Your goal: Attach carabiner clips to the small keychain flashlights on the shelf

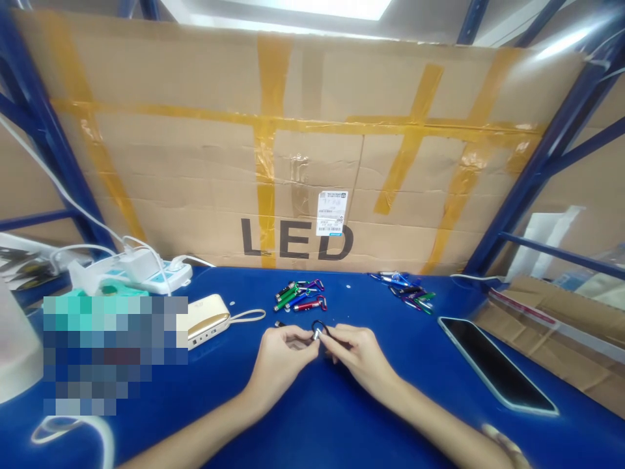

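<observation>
Two hands pinched on one small metal piece

Thumb and fingers of the left hand and right hand close from opposite sides on a silver piece with a black loop, held over the middle of the desk. Fingers hide most of it, so I cannot tell how its parts meet. For work this small, I would let one hand keep it still while the other makes the fine movement, with the loop clear of the fingertips.

Just beyond lie coloured torches with clips, towards the desk's far edge; a similar pile sits nearer the far right corner. Past that edge, a cardboard sheet reads "LED" in big black capitals. Its white label carries a barcode and print too small to read. Faint marking on the power bank, towards the left edge, is illegible.
</observation>
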The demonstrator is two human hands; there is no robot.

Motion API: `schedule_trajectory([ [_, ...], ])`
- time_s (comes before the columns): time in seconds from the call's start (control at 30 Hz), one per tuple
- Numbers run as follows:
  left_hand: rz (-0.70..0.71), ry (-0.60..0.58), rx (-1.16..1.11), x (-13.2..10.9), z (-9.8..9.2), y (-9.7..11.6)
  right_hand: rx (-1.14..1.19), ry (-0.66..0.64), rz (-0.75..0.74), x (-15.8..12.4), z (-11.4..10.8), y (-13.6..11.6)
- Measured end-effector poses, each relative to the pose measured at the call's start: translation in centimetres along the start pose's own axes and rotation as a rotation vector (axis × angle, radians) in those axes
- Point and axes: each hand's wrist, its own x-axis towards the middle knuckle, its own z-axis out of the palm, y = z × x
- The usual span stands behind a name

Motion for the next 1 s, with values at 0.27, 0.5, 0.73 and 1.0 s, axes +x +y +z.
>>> schedule_trajectory([
  [0.27, -0.037, -0.031, -0.087, 0.0, 0.0, -0.3, -0.098, -0.067, -0.095, 0.2, -0.3, 0.4],
  [0.5, -0.035, -0.048, -0.037, -0.3, 0.0, 0.0, -0.190, -0.113, -0.117, -0.1, -0.5, 0.9],
  [0.73, 0.062, -0.056, 0.159, -0.5, 0.3, -0.5, -0.366, -0.069, -0.253, -0.7, 0.1, 1.2],
  [1.0, 0.077, -0.040, 0.248, -0.5, 0.5, -0.6, -0.366, -0.033, -0.309, -0.5, 0.3, 1.2],
])
